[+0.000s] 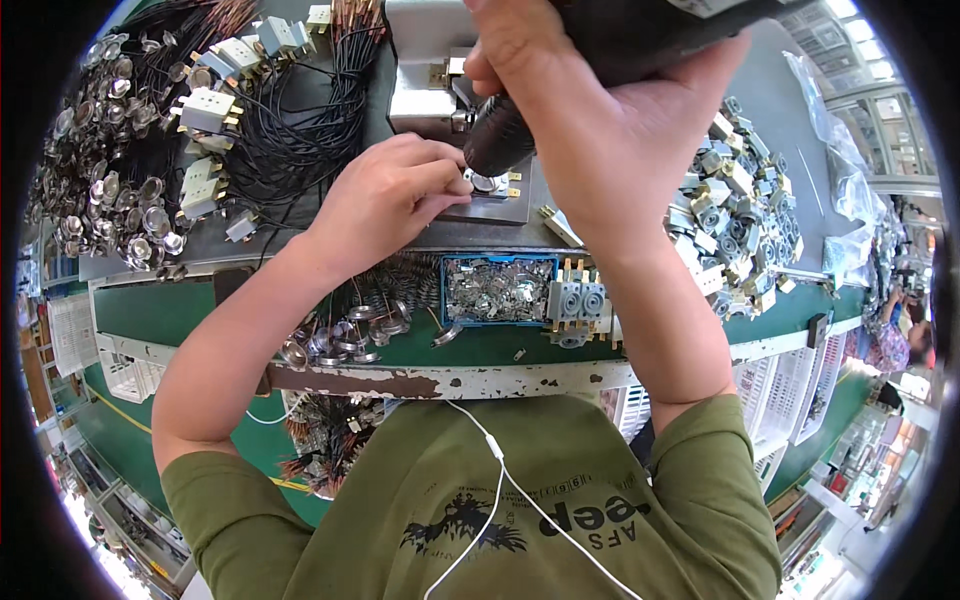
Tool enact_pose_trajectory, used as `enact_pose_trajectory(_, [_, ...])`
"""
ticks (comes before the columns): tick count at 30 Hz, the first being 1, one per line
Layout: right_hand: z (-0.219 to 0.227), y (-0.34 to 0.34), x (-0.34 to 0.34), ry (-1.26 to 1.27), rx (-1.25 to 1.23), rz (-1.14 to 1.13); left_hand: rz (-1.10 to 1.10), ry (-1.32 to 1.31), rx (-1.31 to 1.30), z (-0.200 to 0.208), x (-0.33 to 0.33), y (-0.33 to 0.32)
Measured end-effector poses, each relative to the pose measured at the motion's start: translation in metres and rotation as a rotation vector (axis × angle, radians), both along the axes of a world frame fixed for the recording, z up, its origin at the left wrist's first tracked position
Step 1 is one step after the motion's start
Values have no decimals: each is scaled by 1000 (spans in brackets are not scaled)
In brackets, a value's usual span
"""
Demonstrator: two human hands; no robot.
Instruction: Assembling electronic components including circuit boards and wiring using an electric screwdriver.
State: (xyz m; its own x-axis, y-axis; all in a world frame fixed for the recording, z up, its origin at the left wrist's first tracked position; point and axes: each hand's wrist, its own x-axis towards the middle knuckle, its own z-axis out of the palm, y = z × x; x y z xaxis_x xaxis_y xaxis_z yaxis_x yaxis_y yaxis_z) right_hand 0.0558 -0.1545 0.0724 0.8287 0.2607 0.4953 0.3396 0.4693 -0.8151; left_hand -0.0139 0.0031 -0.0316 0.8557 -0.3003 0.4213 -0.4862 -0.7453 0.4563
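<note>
My right hand (615, 150) is wrapped round a black power screwdriver (640, 40), whose ribbed nose slants down to the work. Under that nose sits a small round metal part (487, 184), with brass terminals beside it, on a metal plate (505, 211). My left hand (385, 190) reaches in from the left, thumb and fingers pinched together at the edge of this part. Behind it stands a shiny metal fixture (420, 110). The driver's tip and the far side of the part are hidden.
Black wires (300, 130) and round metal caps (140, 215) heap up on the left. Grey and white switch blocks (735, 200) pile up on the right. A blue tray (443, 290) of small metal pieces lies nearer me, beside coiled springs and the bench's chipped front edge (480, 383).
</note>
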Motion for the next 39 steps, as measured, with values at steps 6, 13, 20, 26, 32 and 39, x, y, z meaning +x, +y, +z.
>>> enact_pose_trajectory(6, [-12,10,1,-56,58,38,8,-21,-4,1,-1,0])
enact_pose_trajectory(13, [-3,10,-1,-61,-31,80,10,6,23,4,-2,-2])
enact_pose_trajectory(20, [-5,15,-1,-40,-17,126,34,34,29,1,-4,-1])
enact_pose_trajectory(26, [3,13,19,-122,-162,257,-3,53,-40,3,0,-2])
enact_pose_trajectory(32, [-7,16,12,-86,-73,232,181,316,-53,18,2,-9])
enact_pose_trajectory(39, [-7,15,12,-55,-112,241,115,406,165,20,9,-3])
